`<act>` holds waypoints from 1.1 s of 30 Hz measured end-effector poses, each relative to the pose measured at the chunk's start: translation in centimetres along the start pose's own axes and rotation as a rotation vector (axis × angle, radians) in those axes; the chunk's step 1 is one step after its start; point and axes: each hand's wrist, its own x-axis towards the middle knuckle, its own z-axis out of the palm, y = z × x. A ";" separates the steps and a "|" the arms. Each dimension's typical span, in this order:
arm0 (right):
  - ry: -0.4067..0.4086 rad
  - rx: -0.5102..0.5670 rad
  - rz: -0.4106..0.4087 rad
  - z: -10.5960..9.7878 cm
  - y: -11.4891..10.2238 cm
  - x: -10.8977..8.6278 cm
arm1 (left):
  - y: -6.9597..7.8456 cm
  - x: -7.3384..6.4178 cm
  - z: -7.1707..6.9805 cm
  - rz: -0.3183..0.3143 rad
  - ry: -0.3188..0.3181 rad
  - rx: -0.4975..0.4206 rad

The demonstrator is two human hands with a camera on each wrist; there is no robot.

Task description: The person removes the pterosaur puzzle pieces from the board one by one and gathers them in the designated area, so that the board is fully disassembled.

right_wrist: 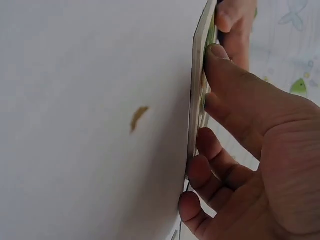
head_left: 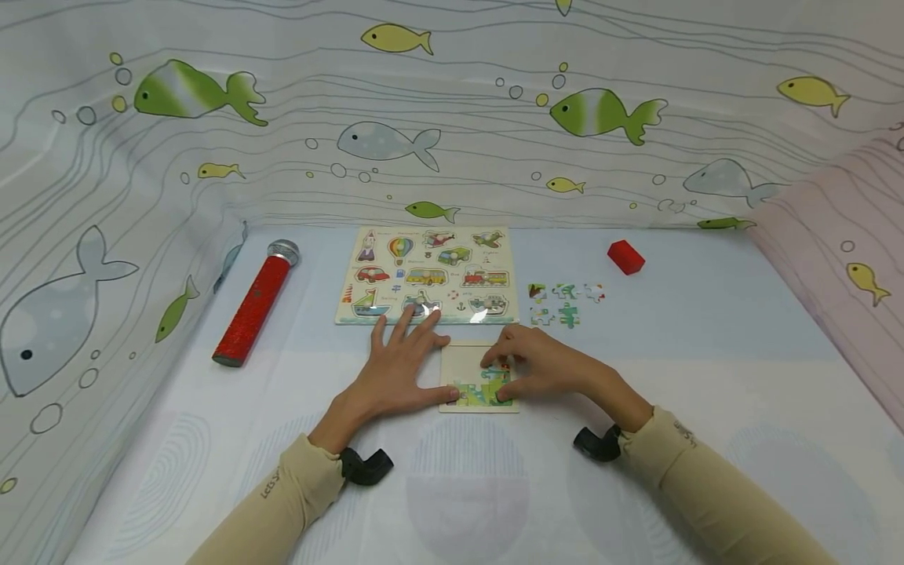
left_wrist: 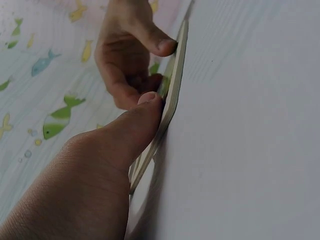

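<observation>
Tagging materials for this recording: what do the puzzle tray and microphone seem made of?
Tray: probably matte wood or fiberboard, judging by its pale, bare edge in the wrist views. Microphone: red body looks mottled, perhaps glitter-coated plastic, though the base material is unclear; silver head likely metal, from its grey shine.

Head view: from above, facing forward and down, wide over table [head_left: 706, 345]. Wrist views: close in, low, tipped sideways; both share puzzle board [head_left: 461, 358], left hand [head_left: 399, 375], right hand [head_left: 542, 359].
</observation>
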 end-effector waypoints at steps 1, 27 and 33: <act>0.000 0.000 0.006 0.0 -0.1 0.0 | 0.0 0.0 0.0 0.000 -0.002 0.000; 0.012 0.110 0.040 0.0 0.0 -0.3 | 0.3 0.1 -0.3 -0.011 -0.031 0.004; 0.013 0.122 0.018 0.1 0.1 -0.2 | 0.3 0.0 -0.3 -0.017 -0.030 -0.006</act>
